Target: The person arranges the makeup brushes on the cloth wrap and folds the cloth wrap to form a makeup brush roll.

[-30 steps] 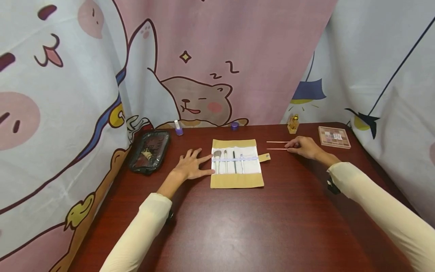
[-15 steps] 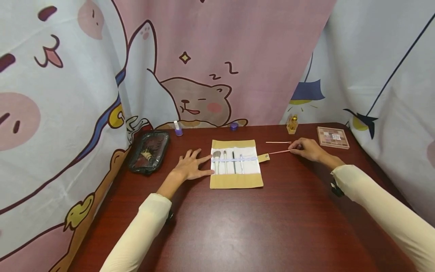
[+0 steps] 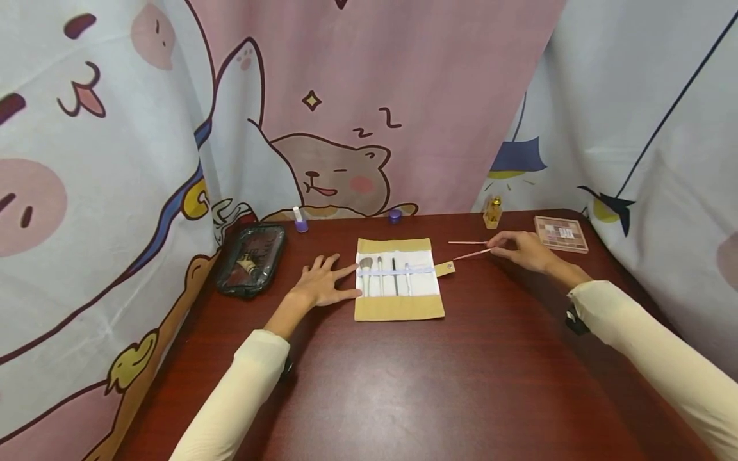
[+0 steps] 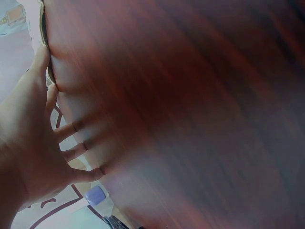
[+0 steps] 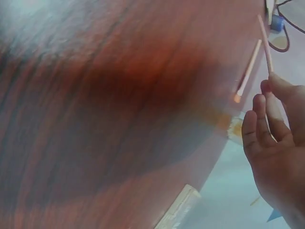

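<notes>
With thumb and fingertips, my right hand (image 3: pixel 523 251) pinches one thin pink makeup brush (image 5: pixel 266 45), its far end pointing left toward the roll's snap tab. A second pink brush (image 5: pixel 249 71), with an orange tip, lies on the table just beyond it. My left hand (image 3: pixel 317 282) rests spread on the table, thumb and index fingertip at the left edge of an unrolled tan-and-white brush roll (image 3: pixel 399 308). Several brushes sit under the roll's lilac band, among them a fluffy one (image 3: pixel 366 264) and a dark-handled one (image 3: pixel 394 278). The roll's right part holds no brush.
A black-edged clear pouch (image 3: pixel 252 259) with a small brush inside lies at the left. Along the back stand a purple-and-white bottle (image 3: pixel 300 221), a purple jar (image 3: pixel 394 216) and a gold perfume bottle (image 3: pixel 492 213). An eyeshadow palette (image 3: pixel 561 234) lies at right. Printed curtains border the table.
The pinched brush has swung from parallel with the other brush to a slant, its far end lower in the view. My right hand has shifted slightly right; the left hand stays put.
</notes>
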Motion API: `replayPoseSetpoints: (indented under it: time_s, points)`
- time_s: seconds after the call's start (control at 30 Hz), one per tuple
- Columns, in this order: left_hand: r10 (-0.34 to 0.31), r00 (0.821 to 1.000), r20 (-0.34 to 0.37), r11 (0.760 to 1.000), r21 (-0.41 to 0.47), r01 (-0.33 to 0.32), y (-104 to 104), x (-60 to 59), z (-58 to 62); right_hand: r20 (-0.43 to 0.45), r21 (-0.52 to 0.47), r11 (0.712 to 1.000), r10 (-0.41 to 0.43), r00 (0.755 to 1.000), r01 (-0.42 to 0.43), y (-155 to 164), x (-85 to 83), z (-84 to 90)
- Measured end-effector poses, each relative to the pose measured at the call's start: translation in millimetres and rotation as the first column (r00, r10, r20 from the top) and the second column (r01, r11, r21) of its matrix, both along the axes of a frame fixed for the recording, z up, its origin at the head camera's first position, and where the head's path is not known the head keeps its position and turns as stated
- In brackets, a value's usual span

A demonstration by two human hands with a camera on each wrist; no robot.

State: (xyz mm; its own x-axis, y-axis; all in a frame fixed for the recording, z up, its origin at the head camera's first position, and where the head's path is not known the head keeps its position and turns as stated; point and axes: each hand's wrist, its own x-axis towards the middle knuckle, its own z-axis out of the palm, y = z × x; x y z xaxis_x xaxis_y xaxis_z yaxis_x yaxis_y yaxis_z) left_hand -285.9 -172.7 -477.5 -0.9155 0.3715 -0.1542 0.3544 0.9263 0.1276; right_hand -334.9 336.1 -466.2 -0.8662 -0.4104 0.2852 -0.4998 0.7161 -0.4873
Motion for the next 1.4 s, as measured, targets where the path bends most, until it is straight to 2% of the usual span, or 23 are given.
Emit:
replayPoseSetpoints:
  time_s: [0.1,0.2,0.33,0.47,0.63,0.7,0.83,0.97,1.2,1.4]
  points:
    - [0.003,1.000,0.001,1.000,0.002,-0.003,-0.8,0.6,-0.3,-0.004,-0.079,0.997,0.005,1.000,-0.006,-4.2,-0.6,5.4]
    - [0.004,1.000,0.000,1.000,-0.002,-0.004,-1.2,0.3,-0.4,0.042,-0.191,0.982,-0.001,0.999,0.009,-10.5,-1.5,11.4]
    - [0.006,1.000,-0.002,1.000,-0.006,-0.006,-1.5,-0.7,-1.3,0.122,-0.342,0.939,0.015,0.992,0.028,-21.4,-3.3,18.7]
    - [0.007,1.000,0.003,1.000,-0.006,-0.007,-1.4,-1.1,-2.4,0.172,-0.443,0.895,0.025,0.985,0.055,-33.0,-5.0,24.4]
    - [0.011,1.000,0.005,1.000,-0.007,-0.010,-1.8,-1.1,-2.7,0.157,-0.530,0.847,0.061,0.986,0.032,-50.7,-11.5,28.0]
    - [0.013,1.000,0.005,1.000,-0.007,-0.013,-1.8,-1.0,-2.5,0.157,-0.547,0.837,0.067,0.985,0.030,-60.0,-13.7,29.4]
    - [0.013,1.000,0.005,1.000,-0.006,-0.013,-1.1,-0.4,-1.5,0.177,-0.538,0.842,0.060,0.982,0.045,-79.8,-16.0,31.1]
    - [0.013,1.000,0.003,1.000,-0.004,-0.013,0.4,-0.1,-0.3,0.211,-0.516,0.856,0.087,0.974,0.036,-97.7,-20.0,28.8]
    - [0.006,1.000,-0.005,1.000,-0.008,-0.006,0.5,-1.1,-0.9,0.214,-0.422,0.906,0.055,0.975,0.041,-126.7,-27.1,20.1]
    - [0.004,1.000,-0.008,1.000,-0.011,-0.004,-0.6,-1.8,-0.5,0.214,-0.414,0.909,0.048,0.976,0.046,-143.4,-32.5,11.8]
